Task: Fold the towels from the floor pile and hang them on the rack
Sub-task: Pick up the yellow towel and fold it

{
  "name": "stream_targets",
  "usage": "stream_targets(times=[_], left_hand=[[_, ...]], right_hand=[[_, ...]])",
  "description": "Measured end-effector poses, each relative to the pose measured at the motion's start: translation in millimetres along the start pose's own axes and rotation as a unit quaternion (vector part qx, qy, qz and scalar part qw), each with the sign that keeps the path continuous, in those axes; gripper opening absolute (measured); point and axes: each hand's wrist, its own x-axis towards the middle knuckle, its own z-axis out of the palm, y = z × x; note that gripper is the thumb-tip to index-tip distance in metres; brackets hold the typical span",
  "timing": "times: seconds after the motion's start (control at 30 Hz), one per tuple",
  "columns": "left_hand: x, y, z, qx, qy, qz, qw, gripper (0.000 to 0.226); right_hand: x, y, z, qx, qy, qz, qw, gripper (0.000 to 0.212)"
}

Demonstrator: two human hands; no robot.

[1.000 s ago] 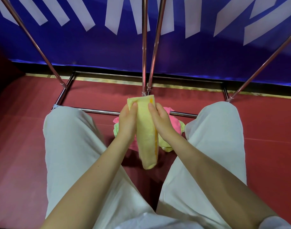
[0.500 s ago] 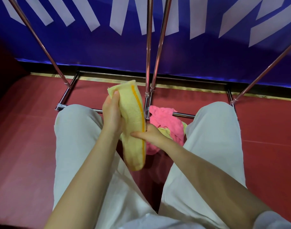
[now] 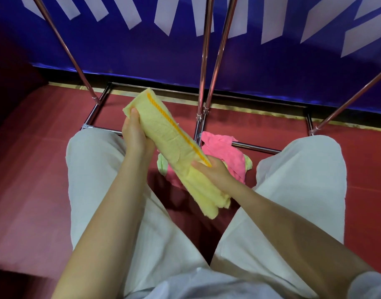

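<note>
A folded yellow towel (image 3: 174,147) with an orange stripe along one edge is held tilted, its far end up to the left and its near end hanging low to the right, above the gap between the person's knees. The left hand (image 3: 135,134) clasps the far part of the towel from the left side, thumb on top. The right hand (image 3: 213,171) grips the towel lower down on its right edge, thumb pressed across the cloth near the end of the stripe.

Just behind and under the towel, on the red floor (image 3: 34,169), lies the floor pile: a crumpled pink towel (image 3: 224,152) on top of a pale green towel (image 3: 249,164) whose edges show at left and right. The pile sits against the near base bar of the rack (image 3: 203,104), between the two white trouser legs (image 3: 94,180).

The rack's base forms a rectangle on the floor. Two upright poles rise close together at the centre, just right of the yellow towel's far end, and slanted poles climb away at far left and far right. A blue wall panel (image 3: 142,57) with white stripes stands close behind the rack.

Open floor lies to the left of the left knee and to the right of the right knee; the space between the knees is narrow and taken up by the pile and the hanging towel.
</note>
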Motion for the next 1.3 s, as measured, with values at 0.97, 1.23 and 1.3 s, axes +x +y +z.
stream_targets(times=[0.97, 1.23, 1.3], left_hand=[[0, -16, 15, -0.013, -0.023, -0.046, 0.999, 0.03], [14, -23, 33, 0.052, -0.033, 0.0, 0.998, 0.025], [20, -23, 45, 0.072, -0.058, 0.036, 0.995, 0.037]], right_hand=[[-9, -21, -6, -0.091, 0.102, -0.104, 0.985, 0.024], [-4, -55, -57, -0.099, 0.14, -0.152, 0.974, 0.02], [1, -67, -74, -0.081, 0.171, -0.168, 0.967, 0.023]])
